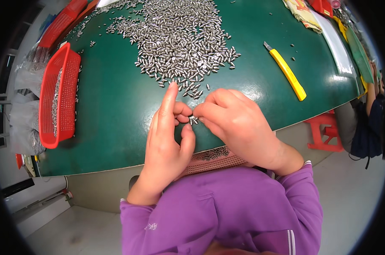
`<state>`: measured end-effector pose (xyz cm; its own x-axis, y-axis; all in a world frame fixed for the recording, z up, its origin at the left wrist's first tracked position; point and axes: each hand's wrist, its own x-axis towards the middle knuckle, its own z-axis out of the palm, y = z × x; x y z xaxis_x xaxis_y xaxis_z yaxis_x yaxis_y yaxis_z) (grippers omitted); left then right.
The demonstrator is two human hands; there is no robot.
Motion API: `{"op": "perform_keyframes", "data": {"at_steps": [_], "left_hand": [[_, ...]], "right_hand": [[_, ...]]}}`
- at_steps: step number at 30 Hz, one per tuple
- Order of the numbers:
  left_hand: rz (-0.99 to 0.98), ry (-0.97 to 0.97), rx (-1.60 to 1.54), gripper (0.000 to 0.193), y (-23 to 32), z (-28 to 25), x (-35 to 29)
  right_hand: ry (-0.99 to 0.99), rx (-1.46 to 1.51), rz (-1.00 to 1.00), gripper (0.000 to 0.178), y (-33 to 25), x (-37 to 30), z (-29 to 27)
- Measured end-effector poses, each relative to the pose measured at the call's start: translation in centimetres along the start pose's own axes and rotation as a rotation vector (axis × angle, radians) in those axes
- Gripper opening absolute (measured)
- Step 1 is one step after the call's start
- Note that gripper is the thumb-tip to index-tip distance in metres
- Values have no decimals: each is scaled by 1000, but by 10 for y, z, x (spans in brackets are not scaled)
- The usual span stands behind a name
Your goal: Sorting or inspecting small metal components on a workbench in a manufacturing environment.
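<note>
Hands meet near the close edge of a green counter, a few small silver metal pieces between their fingertips. Clock directions run from those pieces. On the left hand, the index finger reaches toward twelve o'clock, the thumb stands apart, and the remaining fingers curl in beside the pieces; whether it grips any cannot be told. From four o'clock comes the right hand, its fingers bent and drawn together right by the pieces; its fingertips are partly hidden, so a pinch cannot be confirmed.

At twelve o'clock spreads a broad heap of similar pieces, a few strays trailing down toward the hands. A red perforated basket containing more pieces stands just past nine o'clock. Toward two o'clock lies a yellow utility knife, blade tip exposed. Between five and six o'clock, a pinkish basket holding metal pieces shows below the counter's edge, against the person's purple shirt. A red stool stands at three o'clock.
</note>
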<state>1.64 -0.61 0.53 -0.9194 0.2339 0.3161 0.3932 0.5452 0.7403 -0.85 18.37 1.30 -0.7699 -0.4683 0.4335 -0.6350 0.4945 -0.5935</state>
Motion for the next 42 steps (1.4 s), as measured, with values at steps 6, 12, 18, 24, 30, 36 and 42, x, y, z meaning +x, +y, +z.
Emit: {"op": "perform_keyframes", "data": {"at_steps": [6, 12, 18, 24, 30, 36, 42], "left_hand": [[-6, -15, -10, 85, 1, -1, 0], [3, -5, 0, 85, 0, 0, 0], [4, 0, -12, 83, -1, 0, -1], [4, -1, -11, 81, 0, 0, 0], [-1, 15, 11, 80, 0, 0, -1], [2, 62, 4, 80, -3, 3, -2], [-14, 74, 19, 81, -2, 4, -1]], "right_hand": [[-46, 10, -3, 17, -1, 3, -4], [32, 8, -14, 15, 4, -1, 3], [50, -6, 65, 15, -2, -5, 2], [67, -1, 61, 20, -5, -4, 4], [26, 55, 20, 20, -1, -2, 0], [-36, 53, 58, 23, 0, 3, -5], [-38, 51, 66, 19, 1, 4, -2]]}}
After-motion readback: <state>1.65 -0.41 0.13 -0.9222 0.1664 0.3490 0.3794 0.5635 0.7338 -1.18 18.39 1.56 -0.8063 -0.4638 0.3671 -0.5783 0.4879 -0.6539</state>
